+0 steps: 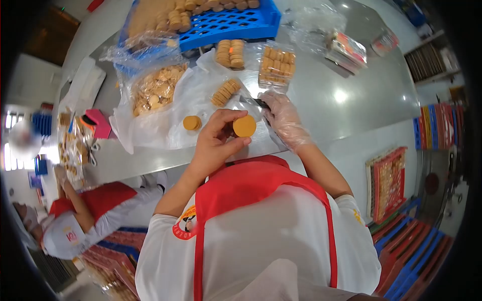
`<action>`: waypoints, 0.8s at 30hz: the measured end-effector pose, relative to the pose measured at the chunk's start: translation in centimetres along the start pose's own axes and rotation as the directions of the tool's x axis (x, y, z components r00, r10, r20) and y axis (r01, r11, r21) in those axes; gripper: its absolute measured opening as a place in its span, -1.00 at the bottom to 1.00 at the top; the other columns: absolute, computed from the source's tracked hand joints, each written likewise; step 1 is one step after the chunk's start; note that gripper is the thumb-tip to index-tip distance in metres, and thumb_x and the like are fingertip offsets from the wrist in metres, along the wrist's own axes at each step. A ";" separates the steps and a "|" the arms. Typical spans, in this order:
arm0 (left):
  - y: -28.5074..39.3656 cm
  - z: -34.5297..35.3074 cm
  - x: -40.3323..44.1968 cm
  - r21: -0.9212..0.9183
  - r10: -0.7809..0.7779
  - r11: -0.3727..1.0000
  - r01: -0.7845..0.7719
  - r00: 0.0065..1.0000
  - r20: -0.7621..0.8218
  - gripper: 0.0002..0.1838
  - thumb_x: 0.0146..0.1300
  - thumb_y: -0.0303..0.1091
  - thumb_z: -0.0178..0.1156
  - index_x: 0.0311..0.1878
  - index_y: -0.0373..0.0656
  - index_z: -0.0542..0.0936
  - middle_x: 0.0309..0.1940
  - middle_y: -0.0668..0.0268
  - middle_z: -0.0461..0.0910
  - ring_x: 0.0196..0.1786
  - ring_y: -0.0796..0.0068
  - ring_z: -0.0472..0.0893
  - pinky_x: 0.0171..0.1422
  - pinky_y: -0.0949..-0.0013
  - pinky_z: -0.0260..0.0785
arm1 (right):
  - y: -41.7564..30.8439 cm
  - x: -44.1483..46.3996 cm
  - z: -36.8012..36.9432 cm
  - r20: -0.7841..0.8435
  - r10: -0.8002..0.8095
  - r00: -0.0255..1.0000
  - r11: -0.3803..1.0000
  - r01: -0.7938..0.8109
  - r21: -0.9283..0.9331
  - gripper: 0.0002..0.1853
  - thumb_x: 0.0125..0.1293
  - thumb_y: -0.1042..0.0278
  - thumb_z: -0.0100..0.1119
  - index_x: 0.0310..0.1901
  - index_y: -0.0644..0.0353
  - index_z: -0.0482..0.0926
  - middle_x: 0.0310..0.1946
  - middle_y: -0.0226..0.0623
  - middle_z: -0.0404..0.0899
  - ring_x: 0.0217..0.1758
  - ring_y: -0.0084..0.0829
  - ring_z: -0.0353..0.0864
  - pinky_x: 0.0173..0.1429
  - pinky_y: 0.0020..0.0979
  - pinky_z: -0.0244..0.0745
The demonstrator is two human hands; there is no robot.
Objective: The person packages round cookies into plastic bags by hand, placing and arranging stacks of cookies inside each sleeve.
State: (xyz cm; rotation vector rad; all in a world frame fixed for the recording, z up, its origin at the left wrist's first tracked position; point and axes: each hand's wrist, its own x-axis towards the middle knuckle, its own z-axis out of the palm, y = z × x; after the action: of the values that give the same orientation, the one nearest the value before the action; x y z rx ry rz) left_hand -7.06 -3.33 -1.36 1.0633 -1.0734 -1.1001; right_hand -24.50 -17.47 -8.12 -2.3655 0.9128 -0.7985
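Note:
My bare left hand [220, 136] pinches a round golden cookie [244, 126], flat face up, above the metal table. In a clear plastic glove, my right hand [285, 118] is closed around the black handle of a knife [255, 102]; its blade points left. Just beyond lies a row of cookies [226, 92] on white paper. A short stack of cookies [192, 123] stands to the left of my left hand. Farther back are stacked cookies [230, 53] and a clear pack of cookies [277, 65]. A plastic bag of broken cookies [157, 90] rests at the left.
A blue crate [231, 26] holding cookies stands at the table's back. Packaging [347, 52] and clear plastic film [316, 22] lie at the back right. A pink object [98, 123] is near the left edge. A co-worker [88, 215] in a red apron stands at left.

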 end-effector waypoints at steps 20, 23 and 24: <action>1.1 -0.9 -0.2 0.167 0.134 0.984 -0.061 0.873 -0.469 -0.41 0.08 -0.75 0.34 0.23 -0.21 0.52 0.10 0.29 0.42 0.07 0.46 0.56 0.15 0.41 0.44 | 0.5 -0.6 -9.8 0.429 0.345 0.835 0.928 -0.234 -0.291 -0.77 0.46 0.26 0.03 -0.04 0.24 0.48 -0.30 0.08 0.62 -0.18 0.12 0.61 -0.08 0.03 0.47; 0.6 -1.5 -0.5 0.187 0.141 0.981 -0.056 0.864 -0.484 -0.42 0.07 -0.75 0.33 0.22 -0.21 0.53 0.08 0.30 0.42 0.05 0.49 0.55 0.08 0.44 0.43 | 1.2 -1.3 -11.4 0.349 0.274 0.896 0.961 -0.247 -0.122 -0.72 0.47 0.23 0.06 0.11 0.14 0.51 -0.15 0.00 0.65 -0.08 0.13 0.62 -0.01 -0.01 0.48; 0.5 -1.5 -0.5 0.182 0.127 0.982 -0.043 0.867 -0.482 -0.42 0.07 -0.75 0.32 0.21 -0.22 0.53 0.08 0.31 0.42 0.05 0.49 0.55 0.07 0.45 0.42 | 0.7 -1.0 -11.8 0.326 0.178 0.928 0.984 -0.159 -0.086 -0.71 0.47 0.24 0.06 0.12 0.13 0.52 -0.13 0.00 0.64 -0.07 0.12 0.62 0.00 -0.03 0.49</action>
State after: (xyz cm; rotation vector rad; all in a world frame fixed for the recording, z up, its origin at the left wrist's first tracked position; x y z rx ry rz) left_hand -5.57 -2.57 -1.12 1.3274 -0.7946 -0.6188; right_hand -33.26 -19.82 -0.49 -2.3344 0.9851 -0.2941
